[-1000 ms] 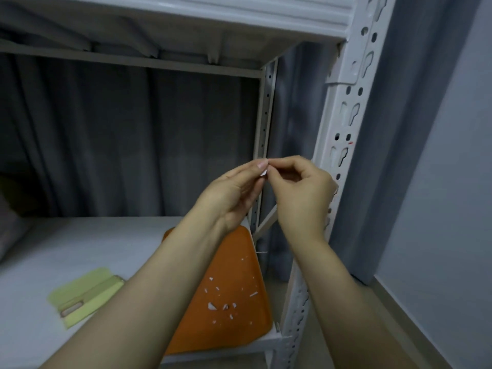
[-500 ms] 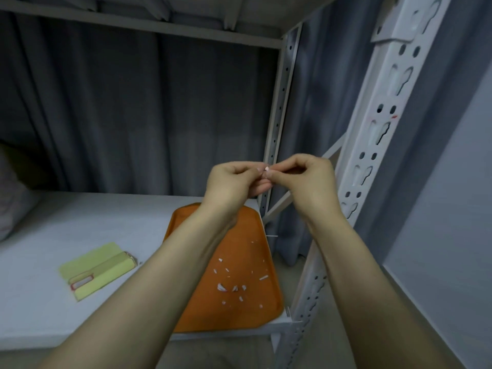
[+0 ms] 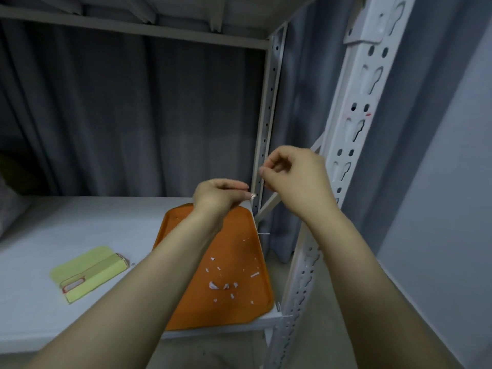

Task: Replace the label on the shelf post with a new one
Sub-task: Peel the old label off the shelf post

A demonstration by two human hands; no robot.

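Orange tray [image 3: 199, 307] holds white scraps [image 3: 218, 285]; left grip [image 3: 215, 195] pinches white sliver [image 3: 253, 195]; right grip [image 3: 298, 179] curled, contents unclear.

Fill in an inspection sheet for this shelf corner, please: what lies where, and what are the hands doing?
Surface: white shelf board, with an orange tray at its right end.
Job's things: white perforated shelf post with small red marks, no label seen on it; a tiny white scrap pinched at the left hand's fingertips.
Clutter: white paper bits scattered on the tray; a yellow-green case lying flat to its left.
Hands: left hand pinches the scrap above the tray; right hand curled, thumb and forefinger together, anything held too small to tell.
Cables: nothing seen.
Surroundings: grey curtain behind the shelf; pale wall on the right.
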